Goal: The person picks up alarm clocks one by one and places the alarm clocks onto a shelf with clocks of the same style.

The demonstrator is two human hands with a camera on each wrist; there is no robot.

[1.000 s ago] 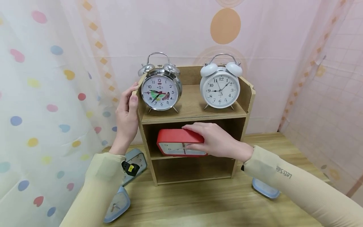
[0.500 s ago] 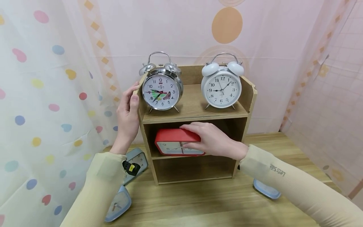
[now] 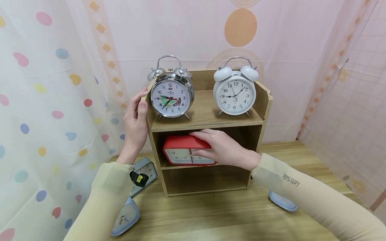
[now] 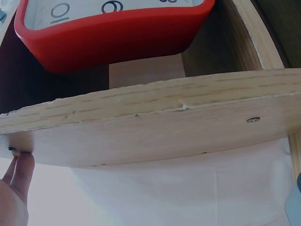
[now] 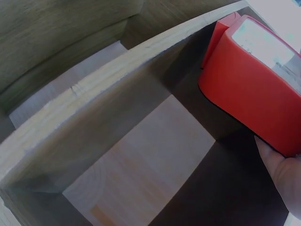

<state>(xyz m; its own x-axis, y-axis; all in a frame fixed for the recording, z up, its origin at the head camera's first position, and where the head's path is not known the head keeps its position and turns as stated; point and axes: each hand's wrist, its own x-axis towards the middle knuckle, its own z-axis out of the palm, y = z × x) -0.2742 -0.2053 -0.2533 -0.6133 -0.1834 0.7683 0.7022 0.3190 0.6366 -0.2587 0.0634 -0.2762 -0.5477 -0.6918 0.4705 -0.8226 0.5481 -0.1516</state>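
On the middle level of a small wooden shelf unit point(image 3: 206, 126) sits a red clock point(image 3: 184, 142), its pale dial facing forward. My right hand point(image 3: 224, 149) grips the clock's right end, thumb across the dial and fingers over the top. Part of that thumb point(image 5: 282, 176) shows beside the red case in the right wrist view. My left hand point(image 3: 136, 124) rests against the unit's left side panel, its fingertips point(image 4: 22, 172) touching the outer face. The red case also shows above the panel point(image 4: 155, 125) in the left wrist view.
A silver twin-bell alarm clock point(image 3: 172, 98) and a white one point(image 3: 235, 95) stand on the top level. Grey-blue clock point(image 3: 147, 170) and light-blue clock point(image 3: 126, 216) lie left on the wooden table point(image 3: 211, 217); another blue clock point(image 3: 282, 201) lies right. Curtains point(image 3: 193, 33) hang behind.
My right hand has moved left with the red clock, bringing it closer to the left wall of the middle level. The left hand keeps its place on the side panel.
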